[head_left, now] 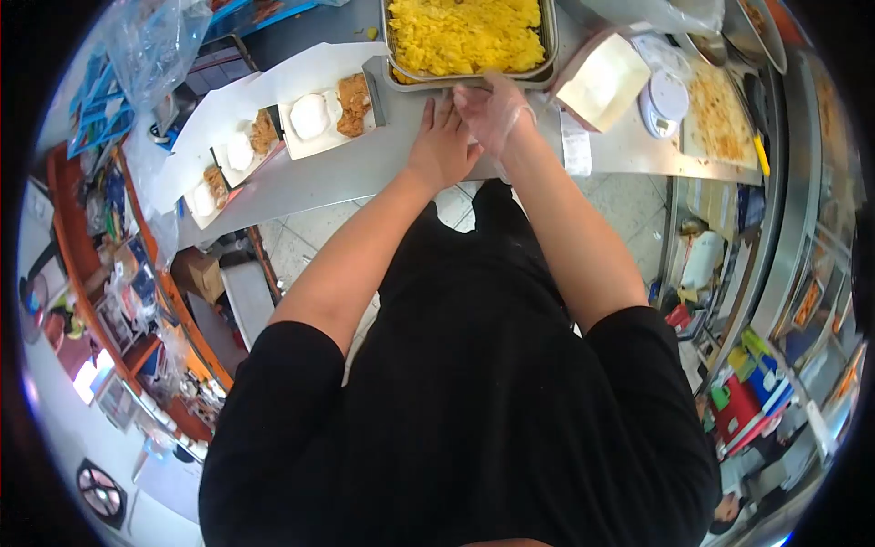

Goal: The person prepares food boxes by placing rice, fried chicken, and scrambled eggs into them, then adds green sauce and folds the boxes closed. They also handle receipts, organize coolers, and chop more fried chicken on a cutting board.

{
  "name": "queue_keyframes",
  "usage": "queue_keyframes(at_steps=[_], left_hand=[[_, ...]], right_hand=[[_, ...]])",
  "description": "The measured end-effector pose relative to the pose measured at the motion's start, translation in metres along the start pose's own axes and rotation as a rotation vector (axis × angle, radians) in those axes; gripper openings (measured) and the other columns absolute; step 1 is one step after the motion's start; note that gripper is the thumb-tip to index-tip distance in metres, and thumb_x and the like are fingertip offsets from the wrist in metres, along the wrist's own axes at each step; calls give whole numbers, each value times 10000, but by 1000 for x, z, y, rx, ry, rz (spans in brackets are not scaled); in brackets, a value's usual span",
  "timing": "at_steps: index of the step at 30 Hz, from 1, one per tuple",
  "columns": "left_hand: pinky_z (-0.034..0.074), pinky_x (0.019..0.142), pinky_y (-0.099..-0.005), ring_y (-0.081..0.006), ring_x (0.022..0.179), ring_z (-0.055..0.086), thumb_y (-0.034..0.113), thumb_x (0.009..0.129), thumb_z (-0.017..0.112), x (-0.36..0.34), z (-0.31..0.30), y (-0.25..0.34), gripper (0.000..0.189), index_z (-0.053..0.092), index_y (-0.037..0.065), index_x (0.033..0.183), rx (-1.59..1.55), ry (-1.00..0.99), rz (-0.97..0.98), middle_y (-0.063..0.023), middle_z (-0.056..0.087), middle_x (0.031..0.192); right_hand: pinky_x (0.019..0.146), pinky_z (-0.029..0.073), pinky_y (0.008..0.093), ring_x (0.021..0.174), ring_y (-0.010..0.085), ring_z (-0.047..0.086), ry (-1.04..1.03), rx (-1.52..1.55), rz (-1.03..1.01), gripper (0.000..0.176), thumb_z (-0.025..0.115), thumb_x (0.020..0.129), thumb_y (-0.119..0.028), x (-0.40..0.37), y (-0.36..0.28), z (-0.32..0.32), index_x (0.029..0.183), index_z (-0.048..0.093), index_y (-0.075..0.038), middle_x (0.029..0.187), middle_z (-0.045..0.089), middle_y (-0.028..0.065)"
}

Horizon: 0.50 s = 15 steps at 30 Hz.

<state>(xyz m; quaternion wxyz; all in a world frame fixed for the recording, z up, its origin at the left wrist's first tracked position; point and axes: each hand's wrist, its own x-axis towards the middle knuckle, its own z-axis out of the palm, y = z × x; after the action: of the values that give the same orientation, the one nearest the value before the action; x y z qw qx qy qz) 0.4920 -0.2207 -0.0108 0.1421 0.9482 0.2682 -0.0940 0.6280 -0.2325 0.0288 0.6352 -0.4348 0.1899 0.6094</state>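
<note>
My left hand (pixel 444 150) is bare and lies with its fingers stretched out over the steel counter's front part, just below the metal tray (pixel 551 50). The tray holds yellow scrambled egg (pixel 465 35). Close beside it, my right hand (pixel 499 114) wears a thin clear plastic glove. Its fingertips are at the tray's front rim and by the left hand's fingers, with no object showing in them. To the left stand three paper boxes, each with white rice (pixel 310 115) and a piece of fried chicken (pixel 354 105); the nearest box (pixel 333 146) is a little way from my left hand.
Right of the tray are a tilted paper box (pixel 602 82), a receipt (pixel 576 146) and a white scale (pixel 665 100). Beyond lies a stained cutting board (pixel 720 118) with a yellow-handled knife (pixel 761 155). Clear plastic bags (pixel 155 55) hang at the upper left.
</note>
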Motion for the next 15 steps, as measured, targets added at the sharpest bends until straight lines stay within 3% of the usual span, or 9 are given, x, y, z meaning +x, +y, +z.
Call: queue_keyframes(at_steps=[2,3,6,8,11,13,14,15], left_hand=[[143,1181,-547,-353,1470,181,388,934,530,1,-2,3,660,377,-9,1439,79,-1,28,-216,325,1522],[143,1181,-547,-353,1470,181,388,934,530,-2,-3,3,660,377,-9,1439,74,1,10,-216,325,1522],[179,1179,-525,-331,1453,241,397,932,542,-21,-1,-8,632,415,8,1414,-94,165,17,-192,355,1512],[238,1163,-514,-345,1400,334,316,912,577,-53,4,-19,545,478,18,1358,-236,251,58,-180,426,1452],[253,1155,-498,-321,1391,350,288,912,590,-116,-3,-36,508,492,35,1340,-169,196,-1,-155,437,1444],[258,1151,-493,-316,1389,352,276,905,601,-156,1,-57,500,497,37,1331,-181,199,-67,-154,441,1438],[262,1148,-488,-312,1388,353,264,898,613,-172,3,-68,493,502,39,1321,-205,197,-136,-154,445,1433],[293,1122,-481,-323,1347,393,241,880,629,-186,0,-79,492,506,40,1312,-185,240,-161,-154,468,1392]], right_hand=[[685,522,302,898,266,590,204,130,5,352,532,988,-227,18,0,4,1173,392,37,1020,545,182],[697,528,328,831,249,558,171,104,-2,276,525,985,-220,13,3,1,1127,398,-21,939,465,139],[704,519,342,826,258,549,31,166,41,259,542,966,-183,17,3,-19,1124,404,-31,992,460,144],[713,511,356,846,267,551,89,128,53,214,544,951,-146,16,5,-23,1085,418,-37,1030,451,147],[723,510,354,880,269,565,29,183,43,224,508,961,-154,37,17,-52,1145,453,-40,1056,505,151],[753,521,355,885,283,613,-286,-451,-683,362,482,971,-207,73,59,-104,1232,467,44,1084,609,179],[753,521,355,885,283,613,-294,-452,-691,362,482,971,-207,53,55,-77,1232,467,44,1084,609,179],[769,523,378,920,293,618,-116,-599,-338,399,492,974,-255,6,43,-32,1261,473,21,1116,611,161]])
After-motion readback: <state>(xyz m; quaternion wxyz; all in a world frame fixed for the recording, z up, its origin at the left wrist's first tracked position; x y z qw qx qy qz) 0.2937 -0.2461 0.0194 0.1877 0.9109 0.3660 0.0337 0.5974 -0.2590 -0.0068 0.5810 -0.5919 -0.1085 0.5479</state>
